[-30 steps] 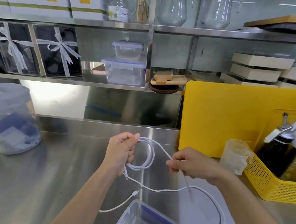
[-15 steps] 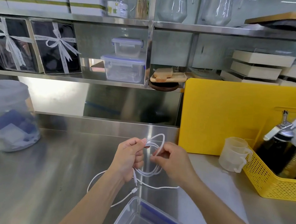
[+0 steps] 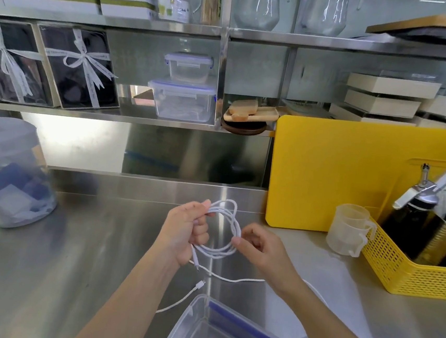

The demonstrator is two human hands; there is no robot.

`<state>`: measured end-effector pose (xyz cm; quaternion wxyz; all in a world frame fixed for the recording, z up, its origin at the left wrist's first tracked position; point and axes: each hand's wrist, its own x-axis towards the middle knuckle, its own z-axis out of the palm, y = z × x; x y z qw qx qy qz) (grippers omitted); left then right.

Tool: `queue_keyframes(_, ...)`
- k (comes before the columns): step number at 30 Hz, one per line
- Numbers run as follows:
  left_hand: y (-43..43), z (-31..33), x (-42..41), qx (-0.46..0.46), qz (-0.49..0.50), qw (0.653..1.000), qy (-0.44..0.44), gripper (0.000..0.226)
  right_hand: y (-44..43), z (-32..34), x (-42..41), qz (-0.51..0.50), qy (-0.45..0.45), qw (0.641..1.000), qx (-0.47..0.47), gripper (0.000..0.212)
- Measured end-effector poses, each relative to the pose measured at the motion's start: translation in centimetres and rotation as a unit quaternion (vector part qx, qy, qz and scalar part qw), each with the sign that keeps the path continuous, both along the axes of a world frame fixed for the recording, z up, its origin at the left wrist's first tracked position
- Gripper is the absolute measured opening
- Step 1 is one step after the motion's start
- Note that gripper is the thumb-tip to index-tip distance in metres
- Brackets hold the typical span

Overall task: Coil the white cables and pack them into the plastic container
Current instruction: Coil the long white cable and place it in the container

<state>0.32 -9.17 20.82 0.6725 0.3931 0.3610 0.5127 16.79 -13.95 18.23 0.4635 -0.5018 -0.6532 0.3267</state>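
Observation:
A white cable point(image 3: 227, 223) is wound into several loops above the steel counter. My left hand point(image 3: 186, 229) grips the top left of the coil. My right hand point(image 3: 259, 247) pinches its lower right side between thumb and fingers. A loose tail of cable point(image 3: 233, 279) trails from the coil under my right wrist. A second white cable end with a small plug point(image 3: 200, 283) lies on the counter just below my hands. An open clear plastic container point(image 3: 191, 321) with a blue-edged rim sits at the bottom centre, in front of me.
A yellow cutting board point(image 3: 352, 175) leans at the back right. Beside it stand a clear measuring cup point(image 3: 349, 230) and a yellow basket point(image 3: 408, 271) with a bottle and tools. A lidded translucent tub point(image 3: 6, 172) stands at the left. Shelves above hold boxes and containers.
My right hand has drawn in from the right to the coil, adding loops. The loose cable on the counter has shortened and the coil has grown thicker.

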Motion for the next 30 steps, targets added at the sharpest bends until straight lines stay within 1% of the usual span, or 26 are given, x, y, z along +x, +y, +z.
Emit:
queue_keyframes(2, 0.2, 0.3, -0.6, 0.004, 0.007, 1.000, 0.008, 0.035, -0.2, -0.1, 1.1, 0.002, -0.008, 1.000, 0.003, 0.020)
queue_keyframes(5, 0.1, 0.4, -0.8, 0.007, 0.007, 1.000, 0.022, 0.038, -0.3, -0.2, 2.6, 0.007, -0.025, 1.000, 0.007, 0.018)
queue_keyframes(7, -0.1, 0.4, -0.5, 0.011, 0.006, 0.999, 0.032, 0.045, -0.3, -0.2, 3.3, -0.014, -0.041, 0.999, 0.011, 0.015)
queue_keyframes(8, -0.2, 0.3, -0.3, 0.013, 0.009, 0.999, 0.040, 0.047, -0.3, -0.2, 3.7, -0.018, -0.046, 0.999, 0.006, 0.014)
queue_keyframes(10, -0.5, 0.2, 0.2, 0.019, 0.020, 0.998, 0.061, 0.047, -0.4, 0.1, 4.1, 0.010, -0.046, 0.999, -0.025, 0.015)
queue_keyframes(12, -0.9, 0.0, 1.0, 0.031, 0.022, 0.995, 0.089, 0.048, -0.4, 0.4, 3.8, 0.048, -0.019, 0.996, -0.068, 0.022)
queue_keyframes(14, -1.3, -0.1, 2.1, 0.047, 0.010, 0.992, 0.113, 0.049, -0.2, 0.7, 2.8, 0.061, 0.030, 0.994, -0.090, 0.027)
queue_keyframes(16, -1.7, 0.1, 3.0, 0.050, -0.006, 0.992, 0.117, 0.045, 0.0, 0.8, 1.4, 0.041, 0.053, 0.995, -0.068, 0.025)
queue_keyframes(18, -2.1, 0.2, 3.1, 0.047, -0.030, 0.990, 0.126, 0.042, 0.1, 0.4, 0.6, 0.001, 0.048, 0.998, -0.044, 0.028)
queue_keyframes(20, -2.2, 0.5, 2.6, 0.041, -0.058, 0.984, 0.163, 0.035, 0.3, 0.0, 0.6, -0.031, 0.009, 0.999, -0.032, 0.029)
queue_keyframes(21, -2.2, 0.7, 2.2, 0.030, -0.074, 0.979, 0.189, 0.031, 0.4, -0.1, 0.7, -0.040, -0.028, 0.998, -0.026, 0.028)
queue_keyframes(23, -1.9, 0.8, 1.1, -0.001, -0.108, 0.961, 0.256, 0.030, 0.5, -0.3, 0.9, -0.058, -0.107, 0.992, -0.014, 0.027)
queue_keyframes(26, -1.6, 0.6, -0.3, -0.008, -0.124, 0.930, 0.345, 0.032, 0.7, -0.4, 1.0, -0.081, -0.164, 0.983, -0.012, 0.029)
queue_keyframes(28, -1.4, 0.2, -0.9, 0.008, -0.102, 0.924, 0.368, 0.038, 0.7, -0.7, 1.1, -0.079, -0.238, 0.968, -0.011, 0.029)
queue_keyframes(30, -1.2, -0.1, -1.3, 0.023, -0.112, 0.925, 0.362, 0.038, 0.5, -1.0, 0.9, -0.082, -0.289, 0.954, -0.005, 0.026)
